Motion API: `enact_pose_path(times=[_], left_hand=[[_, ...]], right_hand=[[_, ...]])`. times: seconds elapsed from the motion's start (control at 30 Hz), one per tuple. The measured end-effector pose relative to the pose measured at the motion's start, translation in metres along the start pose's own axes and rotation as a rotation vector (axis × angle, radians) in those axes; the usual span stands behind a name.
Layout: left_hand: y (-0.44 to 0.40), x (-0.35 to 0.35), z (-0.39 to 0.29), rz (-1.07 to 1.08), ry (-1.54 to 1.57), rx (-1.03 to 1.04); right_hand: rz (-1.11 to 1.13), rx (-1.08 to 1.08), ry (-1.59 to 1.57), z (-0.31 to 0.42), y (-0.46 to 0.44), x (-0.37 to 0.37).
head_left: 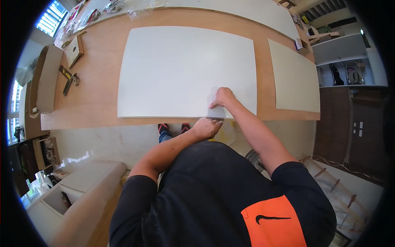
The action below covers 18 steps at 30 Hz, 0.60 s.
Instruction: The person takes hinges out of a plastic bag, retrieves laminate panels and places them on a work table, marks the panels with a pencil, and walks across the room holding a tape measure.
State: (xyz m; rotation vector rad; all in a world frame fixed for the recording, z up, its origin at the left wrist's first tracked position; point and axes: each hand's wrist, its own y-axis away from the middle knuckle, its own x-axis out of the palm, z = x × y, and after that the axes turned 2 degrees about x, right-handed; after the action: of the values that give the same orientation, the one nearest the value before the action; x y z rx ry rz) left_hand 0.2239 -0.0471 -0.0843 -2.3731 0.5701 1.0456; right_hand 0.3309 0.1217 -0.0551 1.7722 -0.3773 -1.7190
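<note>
A large white board (185,70) lies flat on a wood-faced worktop, its near edge close to my body. On its top, near the front right, rests my right hand (224,97); one digit points down and left toward the edge, apart from the rest of the hand, and I see nothing held. Just below that edge is my left hand (205,129), its fingers bent round. A thin dark thing (216,120) shows at those fingertips against the board's edge, too small to name.
A smaller off-white panel (294,78) lies to the right on the worktop (94,94). At left are a try square (67,80) and a small wooden piece (74,51). Plastic-wrapped items (92,16) lie at the back left. A pale cabinet (88,177) stands behind on the left.
</note>
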Motion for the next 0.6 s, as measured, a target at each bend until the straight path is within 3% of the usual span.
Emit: enact_pose_path(times=[0.27,0.37,0.53,0.6], left_hand=[[-0.004,0.001,0.003,-0.042,-0.090,-0.039],[0.010,-0.013,0.004,-0.029,-0.085,-0.166],[0.069,-0.050,0.012,-0.177,0.057,-0.628],[0.105,-0.067,0.026,-0.350,-0.014,-0.752]], right_hand=[[0.038,-0.007,0.043,0.003,-0.001,-0.003],[-0.020,-0.066,0.061,-0.004,-0.007,0.006],[-0.048,-0.057,-0.047,0.001,0.006,-0.004],[-0.037,-0.053,-0.053,0.003,0.006,-0.004]])
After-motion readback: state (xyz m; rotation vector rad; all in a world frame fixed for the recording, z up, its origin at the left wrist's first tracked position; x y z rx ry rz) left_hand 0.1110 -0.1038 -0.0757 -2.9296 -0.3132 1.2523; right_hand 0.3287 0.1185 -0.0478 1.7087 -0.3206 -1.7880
